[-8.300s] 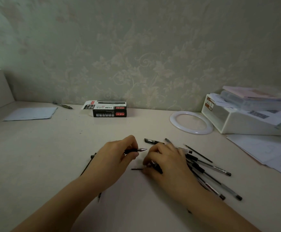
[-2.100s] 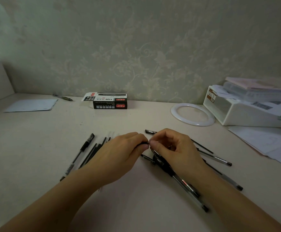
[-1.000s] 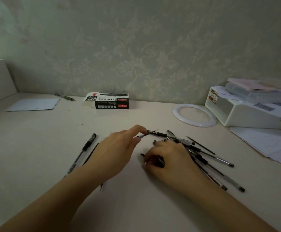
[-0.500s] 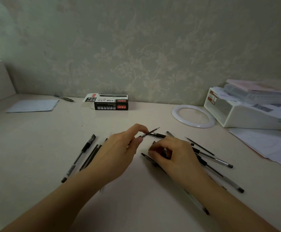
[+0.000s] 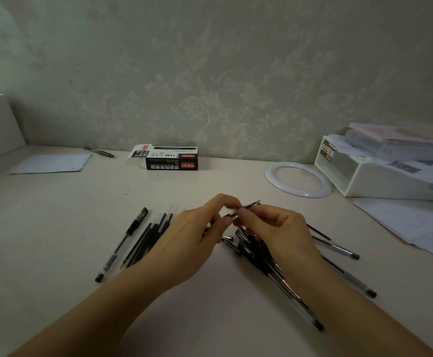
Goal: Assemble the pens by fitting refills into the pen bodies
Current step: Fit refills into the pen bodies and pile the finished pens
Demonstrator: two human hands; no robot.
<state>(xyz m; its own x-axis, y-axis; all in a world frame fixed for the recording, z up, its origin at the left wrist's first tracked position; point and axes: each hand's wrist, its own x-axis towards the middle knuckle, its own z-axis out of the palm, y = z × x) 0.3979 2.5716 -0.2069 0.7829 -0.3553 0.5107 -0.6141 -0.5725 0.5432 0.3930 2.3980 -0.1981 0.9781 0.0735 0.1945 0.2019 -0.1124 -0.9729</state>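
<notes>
Head view: two hands meet on one thin pen part

At 9 o'clock lie slim black refills (image 5: 148, 240) on the smooth pale desk (image 5: 55, 215). The left hand (image 5: 192, 243) and right hand (image 5: 277, 230) both pinch a thin dark pen part (image 5: 246, 206), tip toward 2 o'clock. Half a second ago only the left hand pinched it. Pen bodies (image 5: 274, 274) lie at 4 o'clock.

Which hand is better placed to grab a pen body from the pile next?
Right. The right hand hovers directly over the pile of pen bodies, pinching the refill with the left hand, which sits nearer the loose refills.
</notes>
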